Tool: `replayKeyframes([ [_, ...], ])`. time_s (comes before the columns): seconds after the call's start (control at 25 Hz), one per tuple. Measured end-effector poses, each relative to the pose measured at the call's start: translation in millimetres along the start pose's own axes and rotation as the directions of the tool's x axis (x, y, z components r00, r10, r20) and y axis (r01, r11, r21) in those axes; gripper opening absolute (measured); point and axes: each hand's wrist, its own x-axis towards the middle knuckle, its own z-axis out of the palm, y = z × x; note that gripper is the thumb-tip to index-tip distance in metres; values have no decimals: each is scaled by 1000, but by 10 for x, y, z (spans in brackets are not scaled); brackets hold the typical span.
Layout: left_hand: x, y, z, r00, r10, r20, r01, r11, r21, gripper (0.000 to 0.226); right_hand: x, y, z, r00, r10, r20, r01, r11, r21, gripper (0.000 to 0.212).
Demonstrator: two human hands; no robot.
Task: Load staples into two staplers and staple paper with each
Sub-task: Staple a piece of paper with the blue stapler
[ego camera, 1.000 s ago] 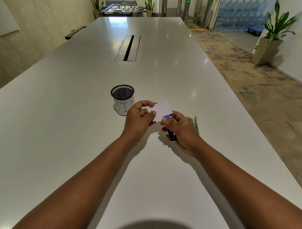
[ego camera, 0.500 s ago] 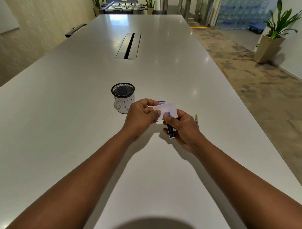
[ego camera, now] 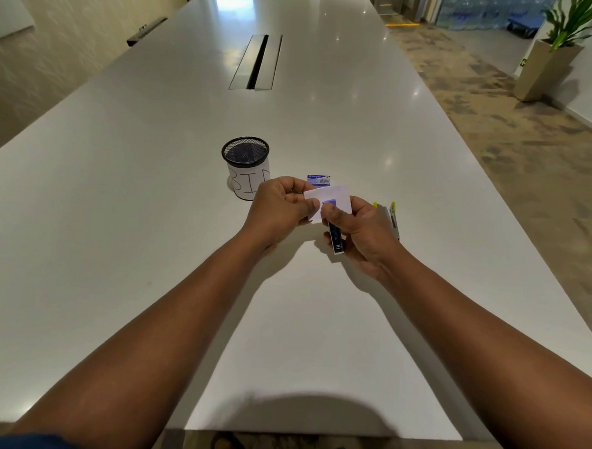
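Near the middle of the frame my left hand (ego camera: 280,208) pinches the left edge of a small white slip of paper (ego camera: 335,195), thumb on top and fingers curled under it. My right hand (ego camera: 362,232) grips a small blue and black stapler (ego camera: 335,236), fingers wrapped round its body and my thumb pressing on its blue top end. The nose of the stapler meets the lower edge of the paper, its blue tip lying over the slip; I cannot tell whether the jaws are closed on the sheet. Both hands hover just above the white table (ego camera: 152,195).

Just right of my right hand, partly hidden behind it, a 2nd stapler (ego camera: 392,217) with yellow ends lies on the table. Just above the paper in the frame sits a small blue and white staple box (ego camera: 318,180), flat on the tabletop. To the left of that box, touching nothing, stands a black mesh cup (ego camera: 246,159) wrapped in a white label with handwritten letters. At the upper centre a cable slot (ego camera: 257,62) is set into the table. A potted plant (ego camera: 556,44) stands on the floor at the upper right.
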Motion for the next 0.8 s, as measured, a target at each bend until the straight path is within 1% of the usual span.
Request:
replayKeyframes([
  [0.16, 3, -1, -3, 1000, -14, 0, 14, 1000, -15, 17, -4, -11, 29, 1000, 24, -16, -24, 1000, 5, 43],
  [0.28, -13, -2, 14, 1000, -21, 15, 21, 999, -28, 18, -13, -9, 44, 998, -10, -69, 9, 1000, -17, 46],
  [0.36, -17, -13, 20, 999, -26, 24, 26, 999, -18, 21, -23, 18, 43, 995, -21, -100, 19, 1000, -16, 40],
  [0.4, -18, -20, 18, 999, -32, 27, 32, 999, -17, 22, -29, 35, 39, 994, -18, -106, 17, 1000, -18, 34],
  [0.48, -17, -26, 15, 999, -50, 22, 50, 999, -21, 19, -38, 65, 44, 994, -20, -104, 16, 999, -36, 20],
  [0.52, -8, -26, 14, 998, -60, 8, 60, 998, -24, 17, -37, 69, 50, 995, -22, -95, 18, 999, -43, 18],
  [0.64, 43, -26, 11, 995, -50, -90, 47, 998, -28, 15, -1, 42, 63, 995, -49, -82, 43, 997, -66, 24],
  [0.72, 78, -27, 0, 980, -17, -199, 16, 1000, -3, 15, 26, 27, 37, 986, -60, -156, 43, 993, -114, 22],
  [0.8, 107, -29, -24, 957, 18, -289, -13, 1000, 20, 14, 58, 9, -16, 960, -99, -263, 26, 963, -268, 20],
])
